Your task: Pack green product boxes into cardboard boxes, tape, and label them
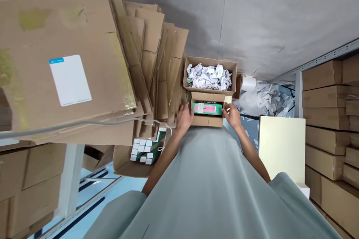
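A small open cardboard box (208, 121) stands right in front of my body, its long flaps folded outward. Inside it lies a green and pink product box (209, 108) with a pale label. My left hand (184, 117) grips the left end of the cardboard box, fingers curled at its edge. At the opposite end my right hand (232, 115) has its fingers bent and closed on the box's right edge. Just beyond is a larger carton (210, 91), filled with crumpled white paper (209, 76).
Flattened cardboard sheets (148, 44) lean in a big stack at left. Below them a carton (123, 162) holds several green-and-white boxes (146, 149). At right are a white roll (248, 83), more crumpled paper (263, 99), a cream board (282, 149) and shelved cartons (322, 119).
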Available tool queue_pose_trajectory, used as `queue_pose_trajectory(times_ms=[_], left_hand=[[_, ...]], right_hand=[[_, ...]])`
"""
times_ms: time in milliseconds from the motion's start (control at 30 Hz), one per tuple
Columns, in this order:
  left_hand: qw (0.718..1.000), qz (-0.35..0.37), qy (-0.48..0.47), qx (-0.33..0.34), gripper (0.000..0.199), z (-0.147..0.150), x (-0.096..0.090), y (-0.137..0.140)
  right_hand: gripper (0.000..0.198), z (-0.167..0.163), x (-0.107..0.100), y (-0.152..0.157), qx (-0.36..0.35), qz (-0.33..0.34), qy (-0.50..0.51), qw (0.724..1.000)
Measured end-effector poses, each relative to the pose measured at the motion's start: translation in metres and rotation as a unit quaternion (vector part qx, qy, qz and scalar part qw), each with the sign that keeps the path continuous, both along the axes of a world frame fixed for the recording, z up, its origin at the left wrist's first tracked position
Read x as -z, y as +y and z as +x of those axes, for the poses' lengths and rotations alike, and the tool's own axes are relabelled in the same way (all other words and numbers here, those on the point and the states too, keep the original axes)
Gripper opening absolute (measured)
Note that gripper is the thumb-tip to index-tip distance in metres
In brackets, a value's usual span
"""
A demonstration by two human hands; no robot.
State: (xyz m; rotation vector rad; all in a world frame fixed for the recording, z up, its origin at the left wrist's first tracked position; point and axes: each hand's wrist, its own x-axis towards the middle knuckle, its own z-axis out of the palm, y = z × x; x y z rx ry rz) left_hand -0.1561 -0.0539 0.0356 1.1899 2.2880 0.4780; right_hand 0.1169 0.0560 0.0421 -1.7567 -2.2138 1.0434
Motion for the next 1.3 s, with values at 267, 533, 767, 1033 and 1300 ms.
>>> queue_pose_trajectory(times_ms=[267,533,767,1033,1300], left_hand=[[0.985,0.152,0.022,0.082,0.041,0.008,-0.05,0.081],[0.981,0.147,-0.005,0.126,0.054,-0.009,-0.017,0.187],[0.979,0.088,-0.038,0.178,0.077,-0.006,0.012,0.222],[0.979,0.115,-0.066,0.158,0.077,-0.002,0.002,0.212],[0.943,0.253,-0.158,0.148,0.042,0.026,-0.058,0.131]], right_hand=[[0.036,-0.021,-0.048,0.06,-0.018,0.126,0.076,0.989],[0.052,-0.098,-0.036,0.161,-0.113,0.138,-0.037,0.983],[0.07,-0.126,-0.017,0.19,-0.175,0.068,-0.123,0.974],[0.05,-0.106,-0.03,0.169,-0.192,0.105,-0.07,0.973],[0.046,-0.04,-0.065,0.097,-0.092,0.111,0.221,0.965]])
